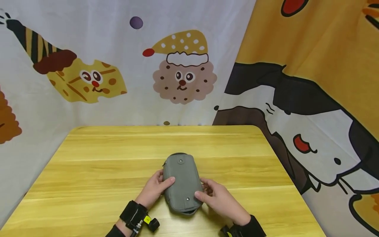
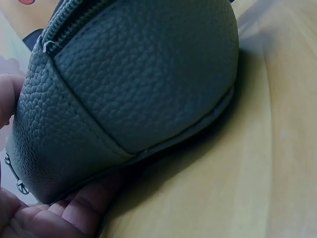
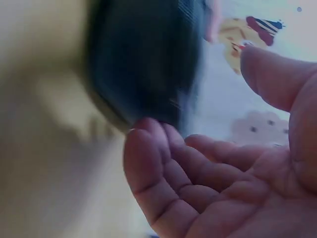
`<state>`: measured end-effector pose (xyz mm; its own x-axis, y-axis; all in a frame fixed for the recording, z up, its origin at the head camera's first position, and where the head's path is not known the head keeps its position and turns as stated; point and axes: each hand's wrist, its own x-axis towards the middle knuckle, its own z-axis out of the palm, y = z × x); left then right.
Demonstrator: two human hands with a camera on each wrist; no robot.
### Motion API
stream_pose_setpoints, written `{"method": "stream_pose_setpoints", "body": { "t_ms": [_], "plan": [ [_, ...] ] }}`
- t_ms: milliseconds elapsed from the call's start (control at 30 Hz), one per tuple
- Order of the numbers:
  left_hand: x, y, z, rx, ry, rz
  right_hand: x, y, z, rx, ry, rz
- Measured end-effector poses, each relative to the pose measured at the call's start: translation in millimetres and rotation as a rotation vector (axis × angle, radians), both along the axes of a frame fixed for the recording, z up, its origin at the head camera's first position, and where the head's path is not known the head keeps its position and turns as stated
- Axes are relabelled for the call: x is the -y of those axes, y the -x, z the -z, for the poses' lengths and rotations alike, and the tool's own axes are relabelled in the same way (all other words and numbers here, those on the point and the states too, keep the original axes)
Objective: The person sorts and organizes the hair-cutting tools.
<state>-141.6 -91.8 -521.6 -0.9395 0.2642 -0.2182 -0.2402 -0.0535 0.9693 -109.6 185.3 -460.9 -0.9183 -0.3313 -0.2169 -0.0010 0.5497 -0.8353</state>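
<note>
A grey zippered pouch (image 1: 182, 181) with two small metal studs is near the middle of the table, slightly tilted. My left hand (image 1: 152, 189) grips its left side, thumb over the top face and fingers beneath. In the left wrist view, the pouch's pebbled side (image 2: 148, 84) and part of a zipper (image 2: 74, 22) show close up, with left-hand fingers (image 2: 94, 203) under its lower edge. By the lower right edge is my right hand (image 1: 217, 199). The right wrist view shows its fingers loosely bent, fingertips (image 3: 143, 131) at the blurred pouch (image 3: 143, 54), thumb held apart from it.
The pouch is over a wooden table (image 1: 118, 148) with rounded far corners. Behind and beside it hangs a curtain (image 1: 118, 115) printed with cartoon figures. Straps with small cameras (image 1: 153, 224) sit on both wrists.
</note>
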Motion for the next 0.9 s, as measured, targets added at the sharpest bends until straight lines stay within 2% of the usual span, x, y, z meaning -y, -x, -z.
{"method": "stream_pose_setpoints", "body": {
  "t_ms": [167, 300, 433, 533, 700, 800, 900],
  "plan": [
    [-0.7, -1.3, -2.3, -0.006, -0.002, 0.001, -2.6, 9.5, -37.5, -0.098, -0.124, 0.045],
    [-0.1, -2.3, -3.4, -0.006, 0.000, 0.008, -1.6, 26.7, -57.5, -0.193, -0.129, 0.021],
    [0.9, -3.7, -2.8, -0.011, 0.005, 0.011, 9.1, 48.1, -69.7, -0.272, -0.115, -0.026],
    [1.2, -3.3, -2.1, -0.017, 0.015, 0.019, 23.6, 65.9, -74.3, -0.322, -0.140, -0.049],
    [2.5, -2.1, -0.9, -0.023, 0.007, 0.035, 58.6, 97.4, -74.0, -0.412, -0.278, -0.127],
    [3.0, -2.0, -0.2, -0.030, 0.010, 0.036, 80.1, 113.2, -69.5, -0.405, -0.373, -0.226],
    [2.4, -1.9, -0.4, -0.034, 0.011, 0.046, 96.7, 123.1, -63.2, -0.346, -0.469, -0.349]
  ]
}}
